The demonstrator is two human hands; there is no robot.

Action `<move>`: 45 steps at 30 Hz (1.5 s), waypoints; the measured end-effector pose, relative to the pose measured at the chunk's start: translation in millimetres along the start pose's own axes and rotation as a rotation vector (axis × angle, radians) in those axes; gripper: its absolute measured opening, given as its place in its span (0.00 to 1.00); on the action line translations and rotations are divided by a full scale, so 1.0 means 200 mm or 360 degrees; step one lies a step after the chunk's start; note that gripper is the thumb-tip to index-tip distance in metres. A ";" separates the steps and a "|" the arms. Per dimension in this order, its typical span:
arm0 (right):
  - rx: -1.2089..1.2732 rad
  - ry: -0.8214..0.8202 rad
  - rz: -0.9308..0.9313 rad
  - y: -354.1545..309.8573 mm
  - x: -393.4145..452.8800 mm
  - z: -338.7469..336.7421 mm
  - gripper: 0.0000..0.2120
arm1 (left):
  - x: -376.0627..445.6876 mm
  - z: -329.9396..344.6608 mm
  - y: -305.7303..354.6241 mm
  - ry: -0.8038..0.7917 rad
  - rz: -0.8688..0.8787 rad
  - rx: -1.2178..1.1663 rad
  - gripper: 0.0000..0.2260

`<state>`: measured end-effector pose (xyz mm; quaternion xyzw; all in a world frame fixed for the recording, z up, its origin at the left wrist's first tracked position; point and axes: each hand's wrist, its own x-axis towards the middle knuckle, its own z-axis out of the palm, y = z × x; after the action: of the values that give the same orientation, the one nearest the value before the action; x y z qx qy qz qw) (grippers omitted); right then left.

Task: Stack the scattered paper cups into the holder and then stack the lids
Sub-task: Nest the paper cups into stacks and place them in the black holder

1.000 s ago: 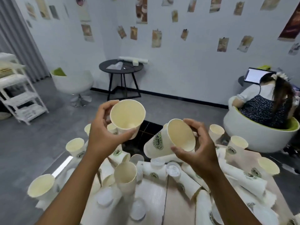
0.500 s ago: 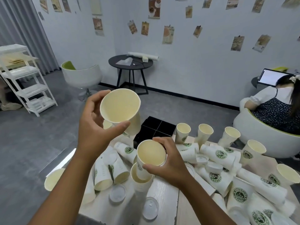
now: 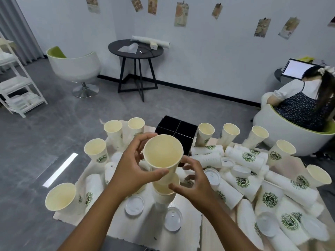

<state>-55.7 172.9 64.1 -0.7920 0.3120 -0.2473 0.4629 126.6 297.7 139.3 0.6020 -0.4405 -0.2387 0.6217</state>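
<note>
The left hand (image 3: 134, 171) holds a cream-lined, thin-walled paper cup (image 3: 163, 153) just under its rim, thumb in front and fingers behind, its base entering the stack of nested paper cups (image 3: 164, 192) standing on the pale wooden worktop (image 3: 204, 230). The right hand (image 3: 197, 183) hovers beside that stack, grip loose and empty. Such a cup looks featherlight and easily crushed (the rolled rim is probably its stiffest part), so light pressure near the rim seems wisest; the black four-compartment holder (image 3: 176, 130) waits behind.

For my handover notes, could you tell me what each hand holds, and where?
The left hand grips the upper paper cup just below its rim. The right hand steadies the cup stack beneath.
</note>
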 end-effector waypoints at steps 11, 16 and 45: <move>0.0043 -0.0010 -0.0052 -0.15 0.02 0.09 0.41 | -0.03 -0.01 -0.19 -0.0212 -0.0187 0.0254 0.42; -0.0007 -0.0046 0.0046 -0.05 -0.04 0.14 0.46 | -0.07 -0.03 -0.33 -0.0349 -0.0286 0.0361 0.43; 0.0406 0.0744 0.0524 0.29 -0.18 -0.06 0.29 | 0.25 0.04 -0.52 -0.0480 -0.0187 0.0346 0.27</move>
<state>-103.0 169.9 14.2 -0.5879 0.5006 -0.3817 0.5081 167.8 235.8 52.1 0.6477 -0.5160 -0.3132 0.4649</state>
